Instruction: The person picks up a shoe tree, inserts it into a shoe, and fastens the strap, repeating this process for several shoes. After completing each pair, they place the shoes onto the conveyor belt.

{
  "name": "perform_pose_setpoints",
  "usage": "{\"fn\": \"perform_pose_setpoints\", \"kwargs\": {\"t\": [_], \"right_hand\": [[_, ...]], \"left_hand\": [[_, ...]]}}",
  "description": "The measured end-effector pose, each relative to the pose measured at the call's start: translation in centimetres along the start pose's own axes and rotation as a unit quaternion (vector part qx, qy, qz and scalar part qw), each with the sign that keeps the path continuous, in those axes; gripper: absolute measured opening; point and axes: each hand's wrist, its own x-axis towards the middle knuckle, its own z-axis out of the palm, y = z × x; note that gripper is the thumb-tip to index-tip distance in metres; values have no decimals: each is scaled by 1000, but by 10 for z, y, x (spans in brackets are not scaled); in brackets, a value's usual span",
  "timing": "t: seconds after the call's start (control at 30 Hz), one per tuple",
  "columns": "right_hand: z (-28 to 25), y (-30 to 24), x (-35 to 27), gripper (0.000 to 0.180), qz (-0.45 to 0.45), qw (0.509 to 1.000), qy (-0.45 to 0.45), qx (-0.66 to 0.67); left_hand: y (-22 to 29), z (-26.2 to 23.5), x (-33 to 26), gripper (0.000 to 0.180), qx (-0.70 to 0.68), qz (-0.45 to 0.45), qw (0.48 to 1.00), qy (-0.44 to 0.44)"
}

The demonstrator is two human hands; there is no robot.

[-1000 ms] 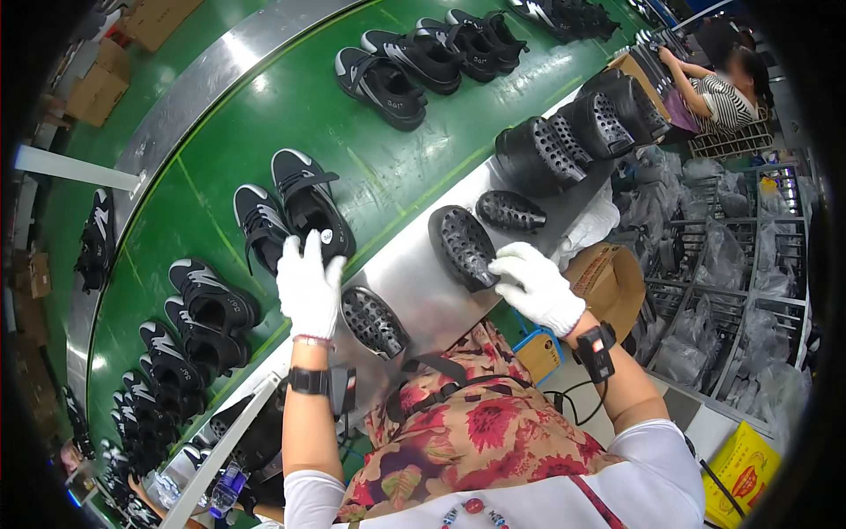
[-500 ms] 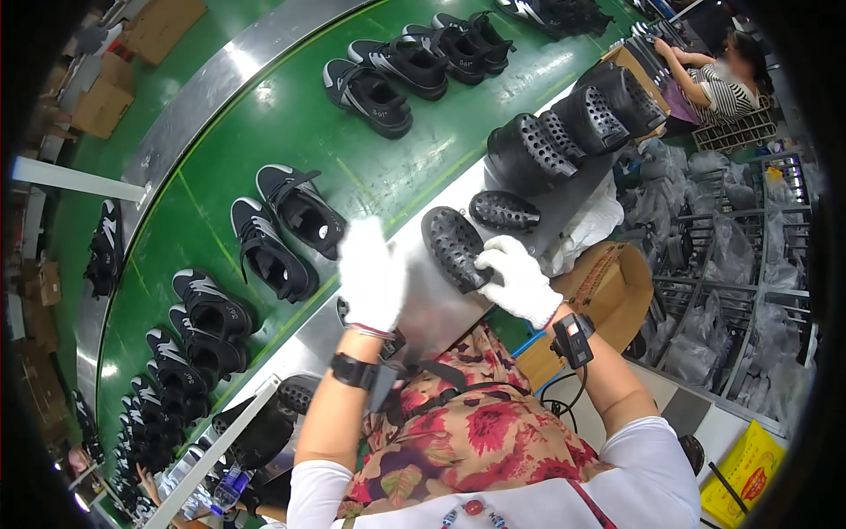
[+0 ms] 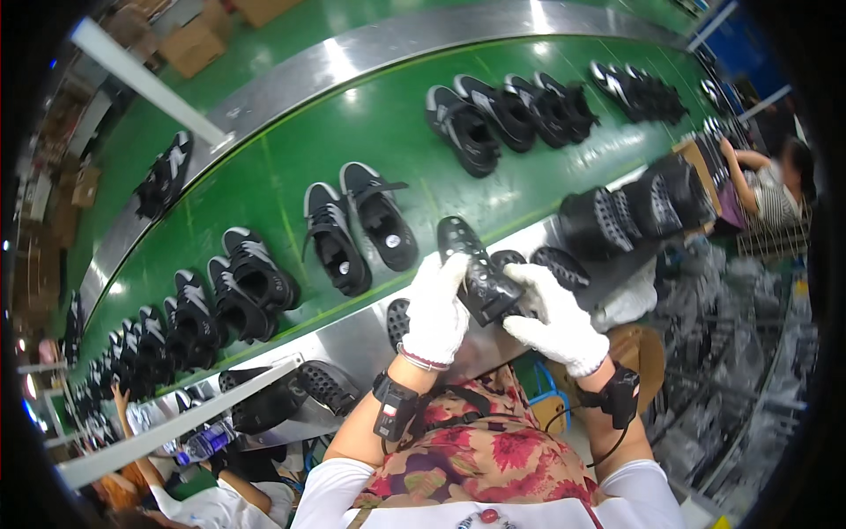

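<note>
Between my hands, above the metal ledge, is a black plastic shoe form [image 3: 474,271] with round holes, tilted with its rounded toe away from me. My white-gloved left hand [image 3: 435,310] grips its left side with closed fingers. My right hand [image 3: 557,317], gloved too, holds its near right side, fingertips curled onto the heel end. Behind the right fingers lies another perforated form [image 3: 560,266], partly covered. One more small perforated form [image 3: 399,324] shows beside my left hand. Straight ahead on the green belt stands a pair of black-and-grey sneakers [image 3: 381,216].
The green conveyor belt [image 3: 291,181] carries several more sneakers [image 3: 464,130] along its curve. Stacked black forms [image 3: 634,207] stand on the ledge at right. At left are more forms [image 3: 326,388] and a slanted white bar [image 3: 185,428]. Bagged items fill a rack [image 3: 723,353]; other people work at both sides.
My right hand has lifted the shoe form off the ledge. My left hand has come across from the left and taken hold of it too. The view has turned to the left.
</note>
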Motion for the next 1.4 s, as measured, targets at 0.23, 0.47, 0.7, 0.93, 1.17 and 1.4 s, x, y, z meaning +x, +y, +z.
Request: {"fn": "perform_pose_setpoints", "kwargs": {"t": [0.23, 0.47, 0.7, 0.93, 1.17, 1.4], "right_hand": [[57, 27, 51, 67, 20, 993, 30, -116], [53, 29, 89, 66, -15, 930, -69, -361], [84, 33, 145, 57, -19, 887, -81, -455], [151, 58, 211, 34, -21, 845, -46, -533], [112, 45, 214, 74, 29, 910, -115, -397], [105, 75, 257, 58, 8, 884, -216, -414]], "left_hand": [[3, -55, 10, 21, 373, 165, 911, 56], [3, -129, 85, 46, 757, 142, 632, 80], [28, -141, 137, 28, 788, 151, 596, -35], [28, -156, 146, 22, 717, 193, 668, -37], [33, -165, 92, 80, 558, 107, 818, 86], [7, -167, 112, 74, 589, -34, 797, 127]]}}
